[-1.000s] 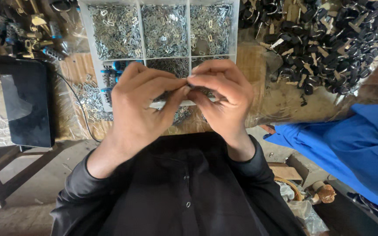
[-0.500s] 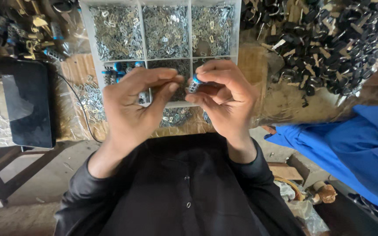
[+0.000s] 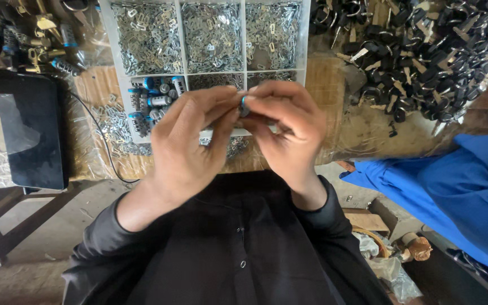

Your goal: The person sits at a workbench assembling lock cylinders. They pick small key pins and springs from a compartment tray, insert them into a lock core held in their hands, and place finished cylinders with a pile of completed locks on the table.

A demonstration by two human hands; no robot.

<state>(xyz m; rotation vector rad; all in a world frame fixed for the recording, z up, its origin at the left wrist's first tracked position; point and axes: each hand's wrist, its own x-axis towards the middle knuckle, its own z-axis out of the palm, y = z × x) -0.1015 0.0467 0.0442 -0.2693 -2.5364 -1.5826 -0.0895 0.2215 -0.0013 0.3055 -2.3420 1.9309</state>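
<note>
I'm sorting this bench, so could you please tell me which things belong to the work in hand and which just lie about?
In use:
left hand
right hand
small cylinder pinched between them
divided tray

Lying about:
black slab
pile of black parts
blue cloth

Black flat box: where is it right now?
In the head view the black flat box lies on the bench at the far left, left of the white compartment tray and below the heap of brass parts; neither hand touches it.
</note>
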